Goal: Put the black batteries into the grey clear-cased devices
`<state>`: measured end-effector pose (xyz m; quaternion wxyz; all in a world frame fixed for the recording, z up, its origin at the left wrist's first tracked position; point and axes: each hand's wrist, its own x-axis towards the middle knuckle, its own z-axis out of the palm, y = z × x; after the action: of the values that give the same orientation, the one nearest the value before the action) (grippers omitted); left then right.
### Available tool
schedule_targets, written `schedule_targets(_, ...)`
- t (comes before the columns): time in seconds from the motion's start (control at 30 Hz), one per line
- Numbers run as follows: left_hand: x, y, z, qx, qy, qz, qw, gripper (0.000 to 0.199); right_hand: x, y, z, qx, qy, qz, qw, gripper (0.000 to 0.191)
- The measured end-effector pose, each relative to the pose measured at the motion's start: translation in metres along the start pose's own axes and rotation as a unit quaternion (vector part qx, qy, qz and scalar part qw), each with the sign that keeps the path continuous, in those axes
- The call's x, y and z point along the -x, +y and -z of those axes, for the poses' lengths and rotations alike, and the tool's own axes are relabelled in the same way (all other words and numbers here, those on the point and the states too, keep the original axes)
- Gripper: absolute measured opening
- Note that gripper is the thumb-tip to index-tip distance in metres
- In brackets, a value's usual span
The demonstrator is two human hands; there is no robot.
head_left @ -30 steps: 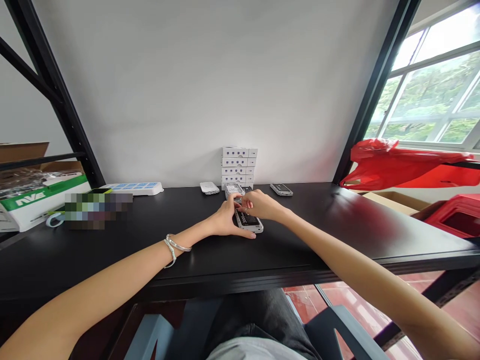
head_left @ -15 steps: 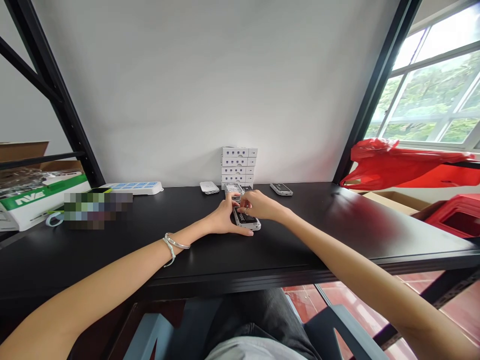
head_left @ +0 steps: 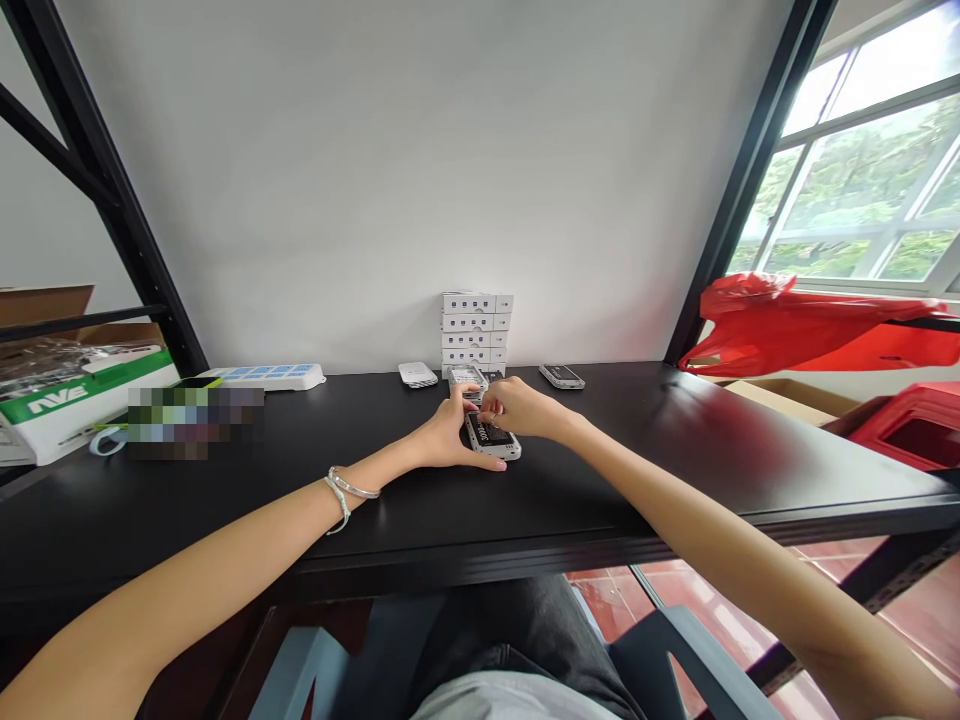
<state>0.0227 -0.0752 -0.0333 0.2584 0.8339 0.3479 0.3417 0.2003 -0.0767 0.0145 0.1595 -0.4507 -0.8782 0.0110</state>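
1. A phone (head_left: 509,448) with its back off is laid flat near the middle of the black table (head_left: 637,460), between the two hands; its dark battery (head_left: 493,433), marked with white print, is exposed.
2. The phone is held at its left side by the left hand (head_left: 454,436): the thumb is stretched along the near end, the other fingers are reached toward the far end, and a wide gap is left between them.
3. The fingers of the right hand (head_left: 511,408) are bent and lowered onto the far part of the phone, by the battery. Their tips are bunched and partly hidden, so whether anything is pinched cannot be made out.
4. Just beyond the fingers, a pale device (head_left: 466,376) is partly covered from view, in front of a stack of white boxes (head_left: 476,328) set near the wall.
5. To the left of the stack, some thin white covers (head_left: 417,375) are piled; to its right, a second phone (head_left: 562,377) is laid apart.
6. At the left of the table, a power strip (head_left: 274,377) is placed near the wall.
7. Two bracelets (head_left: 351,490) are worn on the left wrist.
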Motion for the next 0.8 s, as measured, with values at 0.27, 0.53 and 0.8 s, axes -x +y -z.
schedule_targets(0.27,-0.002,0.001,0.003,-0.003,-0.036,-0.029,0.999,0.105,-0.006,0.003,-0.012,-0.002,0.004,-0.015,1.0,0.012)
schedule_targets(0.53,-0.002,0.006,-0.001,-0.019,-0.014,-0.032,0.999,0.108,-0.016,0.005,-0.017,-0.047,0.01,-0.052,0.997,0.022)
schedule_targets(0.8,-0.002,-0.001,0.001,0.013,-0.04,-0.021,0.999,0.116,0.003,0.024,0.026,-0.333,-0.167,-0.058,0.926,0.05)
